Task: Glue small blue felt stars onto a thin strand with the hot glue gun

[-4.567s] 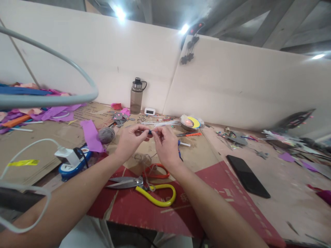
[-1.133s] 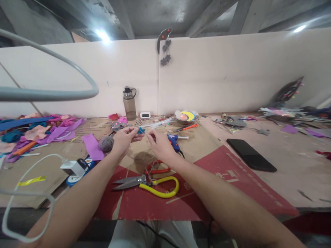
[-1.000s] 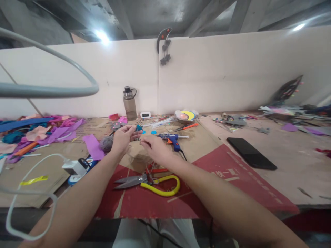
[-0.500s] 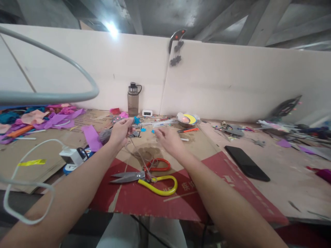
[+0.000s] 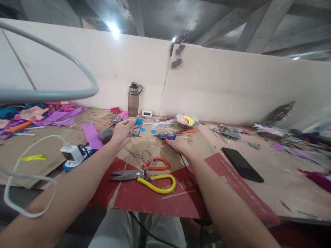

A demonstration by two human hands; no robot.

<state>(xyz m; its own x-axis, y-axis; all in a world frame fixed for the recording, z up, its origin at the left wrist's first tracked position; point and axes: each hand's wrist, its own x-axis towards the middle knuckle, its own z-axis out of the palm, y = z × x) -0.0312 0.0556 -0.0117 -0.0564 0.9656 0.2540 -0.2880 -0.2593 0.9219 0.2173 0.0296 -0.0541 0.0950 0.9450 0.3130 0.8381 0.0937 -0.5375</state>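
Up at the left, the left hand (image 5: 121,133) has thumb and finger clamped together on the edge of a blue felt star (image 5: 139,121), holding it raised over the far half of the table (image 5: 261,199). A rim pinch like that seems to be about leaving most of the face uncovered. Grey string (image 5: 139,155) trails from near that hand towards the scissors, though where it begins is hard to make out.

Over to the right hand (image 5: 181,144), and it's wrapped around the grip of the blue glue gun (image 5: 165,137), fingers closed in; how they sit around the orange trigger can't be told. The nozzle points left, probably so the tip faces the pinched star's side, while the black cord (image 5: 190,174) runs down to the near edge, out of the hands' way.

Between nozzle and left hand, two small blue felt pieces (image 5: 153,131) lie flat and apart, within easy reach. The big scissors (image 5: 160,188) rest across the red part of the cardboard (image 5: 144,203) by the near edge, blades left and slightly parted, handles right, string looped over them. Set there, they look parked. Away by the far edge stand the bottle (image 5: 133,103) and little clock (image 5: 147,113), and the phone (image 5: 242,164) lies flat right of the cardboard.
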